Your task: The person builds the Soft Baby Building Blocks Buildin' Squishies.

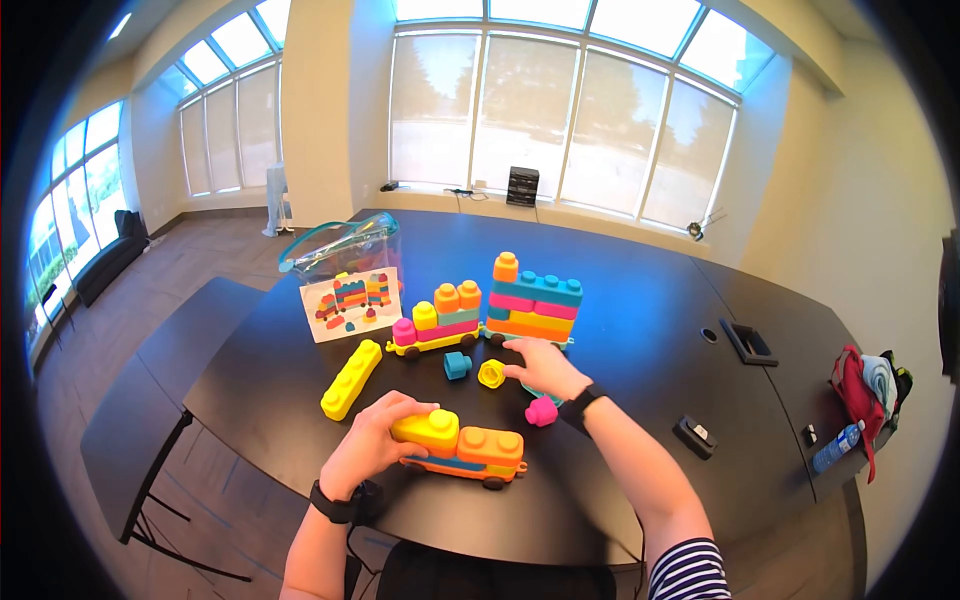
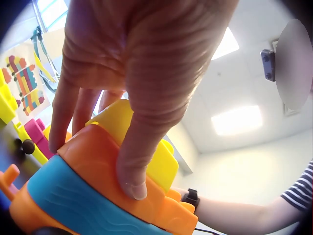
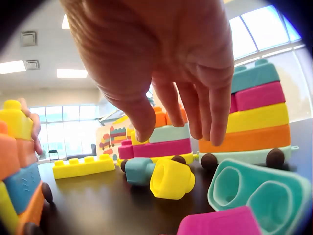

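My left hand (image 1: 375, 440) grips a block-built toy wagon (image 1: 490, 447) near the front of the table. In the left wrist view, the thumb presses an orange block (image 2: 93, 154) above a blue one, with other fingers along the far side; a yellow block (image 1: 430, 428) tops it. My right hand (image 1: 548, 370) hovers over loose blocks, fingers pointing down and nothing between them. Below it lie a small yellow block (image 3: 168, 178) on its side, a small teal block (image 1: 457, 366), a pink block (image 1: 541, 411) and an overturned turquoise block (image 3: 259, 196) showing its hollow underside.
Two more built wagons, one low (image 1: 437, 325) and one tall (image 1: 535, 310), stand behind the loose blocks. A long yellow block (image 1: 351, 380) lies at left. Behind it are a picture card (image 1: 352, 303) and a clear bag (image 1: 350, 248). A water bottle (image 1: 838, 447) stands far right.
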Motion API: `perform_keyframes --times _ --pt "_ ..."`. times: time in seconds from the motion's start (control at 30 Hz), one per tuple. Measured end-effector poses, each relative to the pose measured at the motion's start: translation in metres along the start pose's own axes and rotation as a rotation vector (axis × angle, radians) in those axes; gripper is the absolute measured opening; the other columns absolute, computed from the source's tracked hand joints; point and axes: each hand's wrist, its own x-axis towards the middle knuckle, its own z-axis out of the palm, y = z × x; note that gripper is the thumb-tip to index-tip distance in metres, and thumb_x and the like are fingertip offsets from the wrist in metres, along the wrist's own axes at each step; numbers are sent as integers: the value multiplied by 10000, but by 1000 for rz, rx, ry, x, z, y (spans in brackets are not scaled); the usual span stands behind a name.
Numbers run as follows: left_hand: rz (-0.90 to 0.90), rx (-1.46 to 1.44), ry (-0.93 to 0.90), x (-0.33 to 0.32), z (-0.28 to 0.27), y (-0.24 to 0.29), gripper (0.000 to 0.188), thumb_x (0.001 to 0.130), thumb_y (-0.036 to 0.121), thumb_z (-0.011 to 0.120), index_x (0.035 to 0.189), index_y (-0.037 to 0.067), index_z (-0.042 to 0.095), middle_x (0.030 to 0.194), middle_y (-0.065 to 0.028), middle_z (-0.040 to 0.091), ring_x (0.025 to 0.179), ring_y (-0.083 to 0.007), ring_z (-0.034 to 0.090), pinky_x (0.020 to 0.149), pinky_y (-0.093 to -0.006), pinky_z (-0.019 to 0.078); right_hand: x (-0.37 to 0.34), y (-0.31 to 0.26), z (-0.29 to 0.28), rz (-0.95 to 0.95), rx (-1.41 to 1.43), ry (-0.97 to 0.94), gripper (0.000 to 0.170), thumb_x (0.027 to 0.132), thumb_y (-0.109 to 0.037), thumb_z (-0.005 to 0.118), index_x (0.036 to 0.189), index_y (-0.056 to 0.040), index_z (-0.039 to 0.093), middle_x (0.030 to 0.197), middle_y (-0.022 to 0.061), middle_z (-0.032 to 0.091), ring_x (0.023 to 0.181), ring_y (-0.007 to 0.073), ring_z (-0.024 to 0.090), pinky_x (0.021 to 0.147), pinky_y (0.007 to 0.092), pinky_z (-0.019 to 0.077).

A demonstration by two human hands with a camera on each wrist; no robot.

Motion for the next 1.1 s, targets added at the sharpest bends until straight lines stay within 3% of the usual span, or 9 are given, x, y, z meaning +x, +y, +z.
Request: perform_keyframes --times 0.17,0.27,0.4,0.63,0.77,0.8,0.9,0.97,1.1 --pt "4 19 14 -2 1 2 673 669 2 921 1290 161 718 1104 -86 640 1033 -327 680 906 -405 568 34 0 40 128 -66 -185 491 913 -301 778 1284 6 681 1150 251 742 1150 403 693 1003 503 548" --pt "17 37 10 -2 1 1 693 673 3 913 1311 168 699 1110 -81 637 1027 -332 681 895 -414 573 41 -3 44 211 -152 -274 478 856 -258 843 1243 -17 698 1201 209 724 1189 372 667 1013 474 531" --pt "10 21 5 -2 1 2 701 672 10 910 1317 175 691 1114 -79 636 1025 -334 680 894 -412 574 23 -14 36 109 43 -149 469 709 -184 953 1049 -57 655 1092 155 684 1117 382 650 973 462 531" --pt "-12 45 13 -4 2 9 669 682 5 919 1300 143 702 1120 -94 644 1064 -325 677 954 -392 566 12 -29 30 65 169 -316 397 775 -121 901 1047 -43 623 1026 180 734 1035 423 689 883 489 550" --pt "-2 52 24 -5 2 11 711 697 22 924 1347 130 657 1178 -110 659 1104 -336 678 975 -390 561 -8 -54 -13 67 469 29 382 796 -117 899 1061 -23 641 968 130 737 945 260 737 826 381 577" --pt "-1 49 32 -6 2 12 722 703 27 926 1360 123 643 1199 -114 664 1117 -338 679 984 -389 559 -14 -59 -21 72 653 62 400 799 -151 914 1091 -12 679 950 97 740 899 174 722 817 321 578" --pt "-39 -38 87 -7 1 8 672 737 72 916 1343 112 629 1220 -122 686 1122 -365 690 935 -413 569 -43 -92 -58 -8 530 -77 410 813 -173 919 1143 -31 720 1017 71 764 897 125 713 802 310 580" --pt "-16 -41 63 -6 1 -5 662 740 82 921 1333 92 626 1228 -134 694 1132 -362 693 946 -405 567 -59 -110 -62 -24 492 -163 439 825 -224 917 1159 -17 721 1016 71 767 889 141 716 814 300 576" --pt "-80 -90 4 -6 0 -8 636 749 90 922 1310 76 623 1207 -139 702 1120 -360 697 949 -401 566 -70 -118 -41 -166 315 -23 445 823 -244 912 1157 -31 710 966 98 733 847 218 675 794 335 558"
